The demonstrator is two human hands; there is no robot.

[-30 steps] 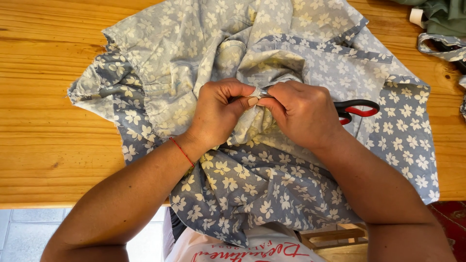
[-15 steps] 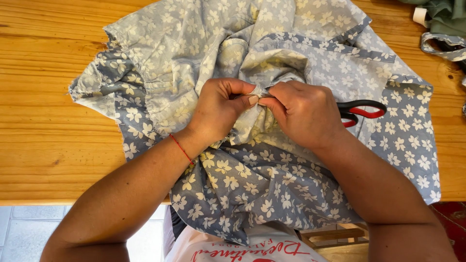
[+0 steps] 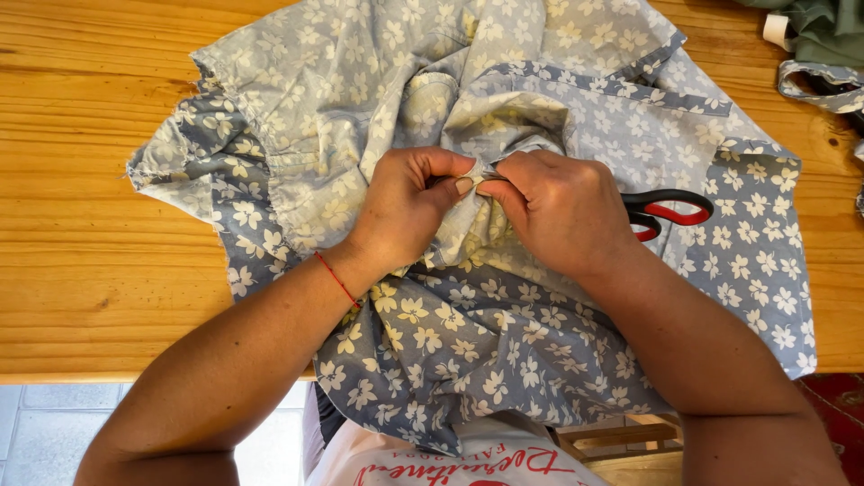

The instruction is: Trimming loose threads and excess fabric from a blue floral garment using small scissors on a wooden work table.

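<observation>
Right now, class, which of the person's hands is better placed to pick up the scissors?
Probably the right hand: the scissors lie on the floral fabric just beside it, handles poking out from behind it. The left hand sits farther away, pinching the same fold.

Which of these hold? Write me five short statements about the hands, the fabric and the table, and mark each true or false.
1. Both hands pinch the same fold of the floral fabric. True: the left hand and right hand meet at one bunched spot.
2. The scissors lie open in the left hand. False: they rest on the fabric beside the right hand, red and black handles showing.
3. The left wrist wears a thin red string. True.
4. The fabric is plain green. False: it is blue-grey with pale flowers.
5. The wooden table is bare to the left of the fabric. True.
</observation>
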